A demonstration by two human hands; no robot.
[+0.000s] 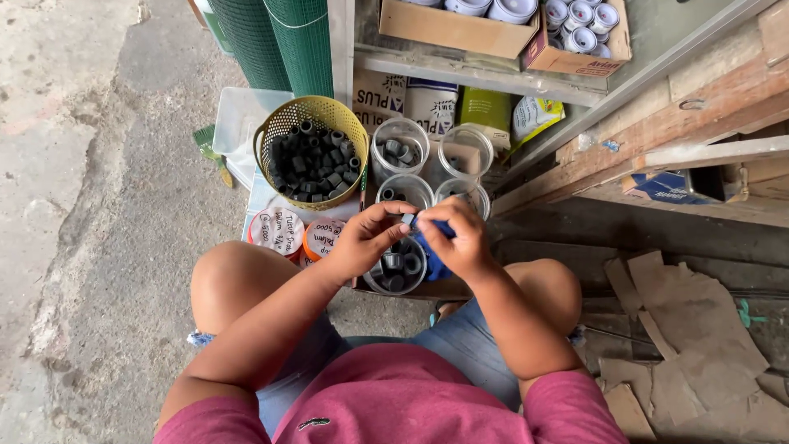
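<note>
I am crouched with both hands together over a clear round jar (398, 275) that holds several dark grey pipe fittings. My left hand (367, 238) pinches a small grey fitting (408, 219) at its fingertips. My right hand (463, 237) meets it at the same fitting and also grips a blue cloth (433, 261) that hangs below the palm. Several more clear jars (399, 146) stand just beyond the hands; some have a few fittings inside.
A yellow mesh basket (313, 111) full of dark fittings stands at the back left, beside green wire mesh rolls (279, 41). Two orange-rimmed lidded tubs (276, 230) sit left of my hands. A shelf holds cardboard boxes (460, 29). Cardboard scraps (682, 329) lie right.
</note>
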